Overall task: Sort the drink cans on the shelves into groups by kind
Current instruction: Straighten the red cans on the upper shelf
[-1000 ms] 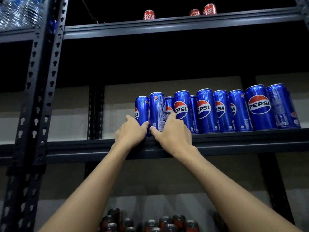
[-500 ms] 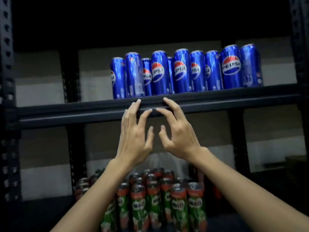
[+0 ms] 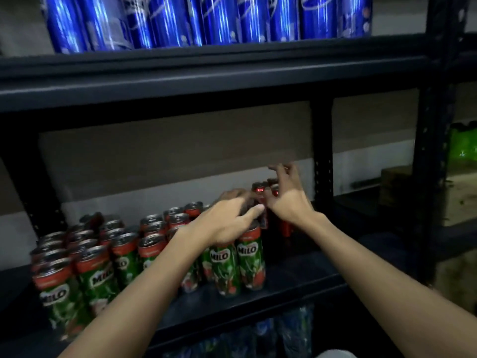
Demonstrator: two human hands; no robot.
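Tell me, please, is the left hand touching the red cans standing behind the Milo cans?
Cannot tell. In the head view the left hand reaches over the Milo cans toward the red cans, but motion blur and dim light hide any contact or gap at its fingertips.

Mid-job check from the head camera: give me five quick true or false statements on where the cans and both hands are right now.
1. The blue cans stand on the shelf above the Milo cans. True.
2. Both hands are on the blue cans. False: the left hand and right hand are down at the Milo shelf.
3. The hands are reaching at red cans behind the right end of the Milo group. True.
4. The Milo cans lie on their sides. False: they stand upright.
5. The Milo shelf is filled across to the right post. False: its right part holds no cans.
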